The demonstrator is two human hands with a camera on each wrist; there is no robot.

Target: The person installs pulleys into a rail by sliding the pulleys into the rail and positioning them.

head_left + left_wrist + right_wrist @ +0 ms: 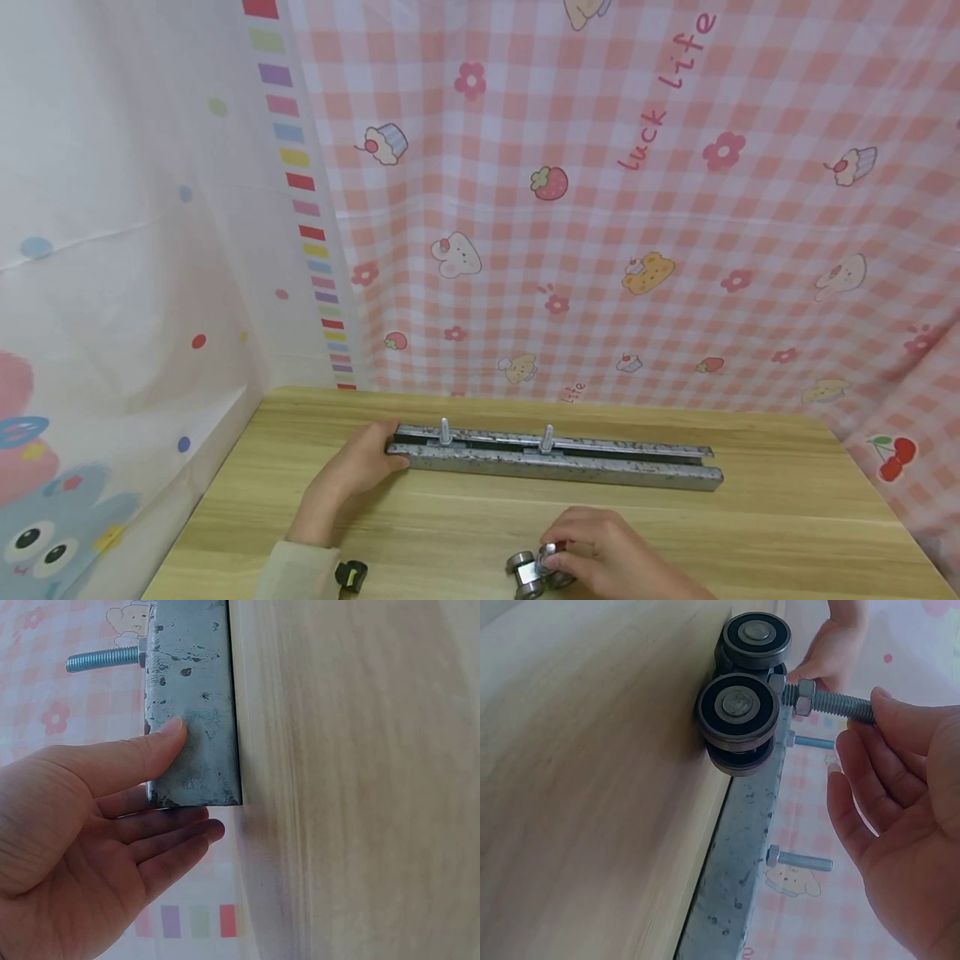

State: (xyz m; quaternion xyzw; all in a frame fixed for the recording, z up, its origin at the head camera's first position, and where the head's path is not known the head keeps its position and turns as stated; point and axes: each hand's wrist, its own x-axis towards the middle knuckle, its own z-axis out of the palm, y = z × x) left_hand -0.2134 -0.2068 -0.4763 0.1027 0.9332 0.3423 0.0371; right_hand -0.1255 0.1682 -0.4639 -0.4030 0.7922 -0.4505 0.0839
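A worn grey metal channel rail (555,468) lies lengthwise on the table, its slot facing up. Two threaded bolts (547,438) stand up out of that slot. My left hand (358,465) holds the rail's left end; in the left wrist view the thumb lies on its front face, the other fingers at the end and partly hidden behind it. In front of the rail, my right hand (603,550) pinches the threaded bolt (844,705) of a roller trolley (737,712) between thumb and fingers. The trolley has several dark-centred wheels and a nut on its bolt, and is apart from the rail.
The wood-grain table (450,533) ends at a pink checked cloth (600,250) behind and a white printed cloth (150,250) at the left. A small black object (351,575) with a yellow mark is beside my left sleeve, near the bottom edge of the head view.
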